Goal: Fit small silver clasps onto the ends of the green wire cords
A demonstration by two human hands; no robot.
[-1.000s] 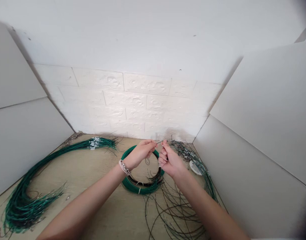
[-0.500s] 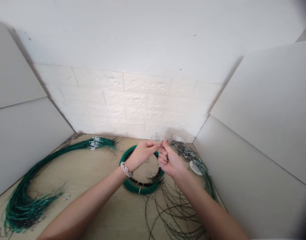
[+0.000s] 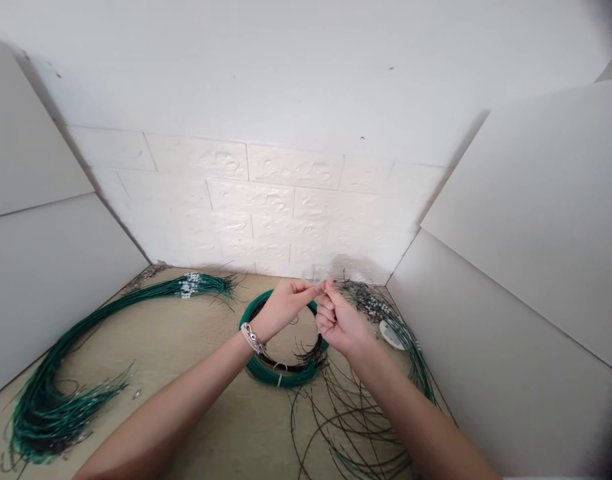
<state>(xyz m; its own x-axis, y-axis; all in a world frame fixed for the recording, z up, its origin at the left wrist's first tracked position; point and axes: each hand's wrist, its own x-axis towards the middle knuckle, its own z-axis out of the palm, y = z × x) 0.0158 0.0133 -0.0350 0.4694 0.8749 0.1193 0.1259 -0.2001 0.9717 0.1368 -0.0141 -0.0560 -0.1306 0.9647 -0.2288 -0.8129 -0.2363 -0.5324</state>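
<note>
Thin dark wire end (image 3: 322, 288) sits pinched between both hands, held up off the desk just above the far rim of the green wire coil (image 3: 281, 373). Too small to tell if there's a bead or crimp at the pinch.

Left hand (image 3: 282, 308): thumb and forefinger closed on the wire end, other fingers loosely curled, beaded bracelet (image 3: 251, 337) on the wrist. Right hand (image 3: 336, 320): mostly fisted, thumb and forefinger tips closed on the same spot from the opposite side. Fingertips of the two hands touch or nearly touch. Judging by the grip, this is fine two-point pinching: each hand steadies one side so the short end doesn't flex.

Hands are raised in front of the body, likely to keep the work near eye line and clear of the tangle below.

Loose dark wire strands (image 3: 346, 427) fan out on the desk under the right forearm; some seem to run up toward the hands, can't trace which one.

Right of the hands: a bundle of green wires with small white bits (image 3: 381, 313) curves along the right partition, passing over a small white dish (image 3: 390, 333) at arm's reach.

Left side: long green wire bundle (image 3: 86, 333) sweeps in an arc from near-left to the back, white bits clustered near its far end. Well apart from the hands; reads as a separate pile.

Wooden desk (image 3: 186, 373), white partitions on both sides, white brick-pattern wall (image 3: 266, 200) behind.
</note>
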